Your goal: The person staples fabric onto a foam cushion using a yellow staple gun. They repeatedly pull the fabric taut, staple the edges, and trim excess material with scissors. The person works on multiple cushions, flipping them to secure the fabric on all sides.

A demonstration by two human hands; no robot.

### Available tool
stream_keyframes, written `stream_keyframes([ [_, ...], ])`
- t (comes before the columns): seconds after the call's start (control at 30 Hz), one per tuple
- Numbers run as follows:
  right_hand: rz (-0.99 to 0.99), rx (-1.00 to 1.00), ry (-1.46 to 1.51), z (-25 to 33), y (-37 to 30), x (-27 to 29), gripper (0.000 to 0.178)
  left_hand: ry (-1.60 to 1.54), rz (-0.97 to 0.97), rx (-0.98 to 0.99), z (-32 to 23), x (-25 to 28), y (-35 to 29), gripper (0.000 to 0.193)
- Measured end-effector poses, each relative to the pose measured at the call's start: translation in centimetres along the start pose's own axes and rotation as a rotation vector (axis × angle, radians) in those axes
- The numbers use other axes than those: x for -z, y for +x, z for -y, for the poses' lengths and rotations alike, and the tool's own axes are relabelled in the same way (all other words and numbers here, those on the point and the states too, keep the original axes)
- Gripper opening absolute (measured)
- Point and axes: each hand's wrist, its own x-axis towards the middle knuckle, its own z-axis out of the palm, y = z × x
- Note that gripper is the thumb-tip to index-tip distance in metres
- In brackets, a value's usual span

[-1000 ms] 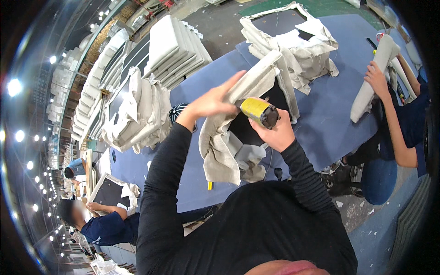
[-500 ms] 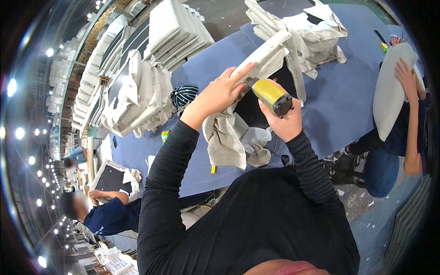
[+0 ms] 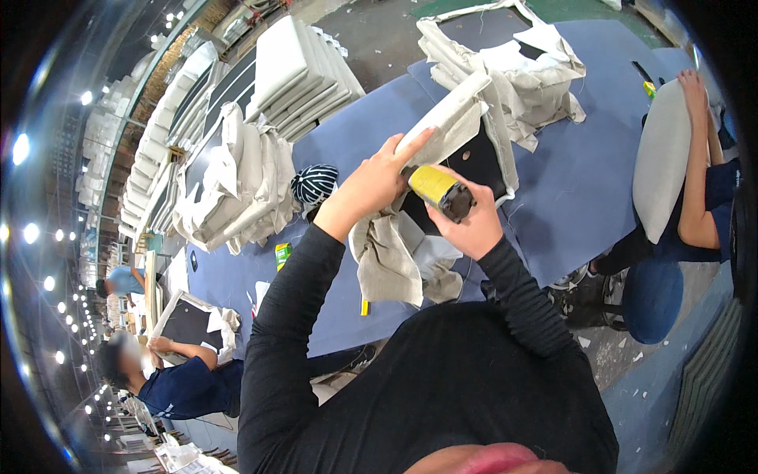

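My right hand [image 3: 479, 227] is wrapped around a yellow and black staple gun [image 3: 436, 187]. The tool's nose points left, close to my left hand's fingers, over the edge of a seat cushion. My left hand [image 3: 367, 188] grips the cushion's beige fabric [image 3: 450, 118] along its left edge, forefinger stretched along the folded border. The cushion's black underside [image 3: 474, 158] faces up, with a small round hole in it. Loose beige fabric [image 3: 387, 261] hangs at the near corner. Whether the nose touches the fabric is hidden by my fingers.
Fabric-covered cushions are piled on the blue table [image 3: 584, 142] at the left [image 3: 237, 189] and far side [image 3: 505, 71]. A striped round object [image 3: 315, 185] lies beside my left forearm. At the right a co-worker holds a cushion [image 3: 662, 162]; another person [image 3: 185, 387] works at the left.
The staple gun in my right hand has moved left and slightly nearer, up against my left hand. My left hand keeps its hold. The right-hand co-worker's hand has shifted up the cushion.
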Motion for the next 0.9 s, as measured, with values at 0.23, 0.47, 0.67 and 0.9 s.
stream_keyframes([
  [0.23,-0.003,0.023,0.079,-0.1,-0.1,-0.5,0.053,-0.631,0.174,-0.103,3.6,2.8,-0.5,0.1],
  [0.47,-0.019,-0.056,0.088,-1.3,-1.2,0.1,0.057,-0.278,-0.052,-0.113,3.4,-0.9,-2.4,0.062],
  [0.67,-0.043,0.041,0.077,-0.1,-1.4,-1.1,0.065,-0.144,-0.043,-0.066,2.4,-0.7,-2.6,0.076],
  [0.9,-0.002,0.133,0.007,0.2,-1.7,-2.2,0.076,-0.155,-0.044,-0.094,2.1,-0.6,-2.5,0.093],
])
